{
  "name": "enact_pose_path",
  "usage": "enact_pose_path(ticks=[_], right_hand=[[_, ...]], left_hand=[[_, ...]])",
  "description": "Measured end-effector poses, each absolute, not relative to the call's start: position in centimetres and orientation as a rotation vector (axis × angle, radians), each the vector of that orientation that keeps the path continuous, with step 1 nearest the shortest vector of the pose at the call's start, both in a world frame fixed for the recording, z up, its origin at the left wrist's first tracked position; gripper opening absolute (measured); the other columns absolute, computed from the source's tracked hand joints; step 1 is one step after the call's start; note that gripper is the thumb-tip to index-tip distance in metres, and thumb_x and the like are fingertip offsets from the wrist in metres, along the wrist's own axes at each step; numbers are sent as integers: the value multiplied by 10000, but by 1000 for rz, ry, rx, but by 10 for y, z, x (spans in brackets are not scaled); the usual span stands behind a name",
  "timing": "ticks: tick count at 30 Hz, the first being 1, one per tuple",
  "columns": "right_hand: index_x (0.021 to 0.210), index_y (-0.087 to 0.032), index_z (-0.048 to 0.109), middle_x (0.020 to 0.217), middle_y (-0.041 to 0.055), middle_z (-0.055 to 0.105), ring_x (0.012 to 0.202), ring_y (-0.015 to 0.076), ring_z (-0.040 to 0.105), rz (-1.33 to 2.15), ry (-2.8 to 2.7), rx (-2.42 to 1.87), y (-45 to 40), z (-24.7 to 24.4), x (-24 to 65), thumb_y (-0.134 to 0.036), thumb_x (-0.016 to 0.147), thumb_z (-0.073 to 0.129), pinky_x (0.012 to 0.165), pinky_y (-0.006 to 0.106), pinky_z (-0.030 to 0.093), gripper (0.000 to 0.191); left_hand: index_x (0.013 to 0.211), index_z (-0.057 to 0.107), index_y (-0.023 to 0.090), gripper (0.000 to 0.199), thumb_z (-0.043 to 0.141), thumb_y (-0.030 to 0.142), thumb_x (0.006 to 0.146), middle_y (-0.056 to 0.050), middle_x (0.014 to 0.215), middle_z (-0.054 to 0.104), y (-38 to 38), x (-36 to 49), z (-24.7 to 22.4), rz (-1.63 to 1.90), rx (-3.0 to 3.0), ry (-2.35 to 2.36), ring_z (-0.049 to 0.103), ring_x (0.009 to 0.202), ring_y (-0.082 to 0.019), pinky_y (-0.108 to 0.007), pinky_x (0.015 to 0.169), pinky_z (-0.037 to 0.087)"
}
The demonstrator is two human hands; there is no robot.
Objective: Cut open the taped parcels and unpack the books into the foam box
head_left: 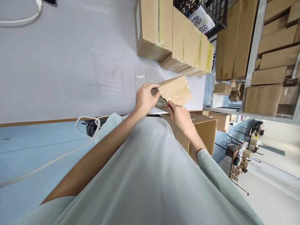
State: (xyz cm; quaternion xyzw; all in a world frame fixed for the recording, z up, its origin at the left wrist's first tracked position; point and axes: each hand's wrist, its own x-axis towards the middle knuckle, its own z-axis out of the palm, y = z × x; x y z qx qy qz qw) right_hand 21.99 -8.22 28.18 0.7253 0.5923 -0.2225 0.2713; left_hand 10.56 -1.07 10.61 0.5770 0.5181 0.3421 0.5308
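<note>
A taped cardboard box (176,89) lies at the front edge of the table, in the middle of the view. With thumb and fingers, my left hand (145,98) grips its near-left end, where a dark gap shows between them. My right hand (181,117) is closed around a small cutter knife (166,101) with a red and black handle. Its narrow blade points up and left, at the box's taped end close to my left thumb. Whether the blade is in the tape, I cannot tell.
Several taped cardboard boxes (153,28) stand in a row at the back of the grey table (70,68). Behind them is a black plastic crate (217,15). Below right of the table sits an open carton (203,134). Loaded shelves (249,62) rise at right; a white cable (58,161) hangs at left.
</note>
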Motion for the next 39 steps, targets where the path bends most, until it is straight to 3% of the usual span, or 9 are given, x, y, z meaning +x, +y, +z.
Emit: enact_pose_path(ticks=[4, 9, 26, 32, 39], right_hand=[[1624, -250, 647, 1313, 160, 873, 1209, 322, 831, -601, 1516, 1919, -82, 297, 212, -284, 1252, 403, 974, 356, 586, 446], [1740, -253, 545, 1357, 155, 864, 1200, 311, 840, -615, 1524, 1946, -90, 296, 213, -280, 1256, 361, 968, 352, 599, 519], [1764, -231, 535, 1389, 156, 856, 1215, 334, 839, -728, 1920, 1940, -86, 248, 264, -290, 1224, 414, 1065, 407, 620, 556], [1777, -146, 480, 1332, 201, 859, 1169, 320, 850, -628, 1846, 1895, -79, 247, 243, -174, 1216, 360, 1052, 443, 659, 575], [1592, -159, 638, 1257, 215, 864, 1178, 320, 863, -671, 1765, 1834, -88, 258, 246, -118, 1211, 373, 999, 427, 677, 466]], left_hand=[[1248, 838, 269, 287, 781, 314, 970, -94, 1325, 817, -17, 103, 110, 861, 1404, 1186, 753, 1269, -348, -484, 1171, 588], [1210, 841, 272, 274, 779, 302, 944, -84, 1297, 826, -16, 104, 112, 865, 1366, 1201, 763, 1232, -334, -463, 1128, 609], [1245, 875, 222, 377, 841, 318, 881, -82, 1310, 852, -16, 122, 94, 994, 1122, 1327, 816, 1170, -270, -412, 1092, 681], [1209, 881, 220, 368, 882, 322, 855, -94, 1275, 856, -15, 124, 89, 1014, 1081, 1371, 822, 1136, -270, -419, 1072, 690], [1237, 882, 228, 394, 854, 351, 864, -80, 1277, 851, -22, 127, 92, 1014, 1098, 1421, 826, 1160, -271, -419, 1078, 694]])
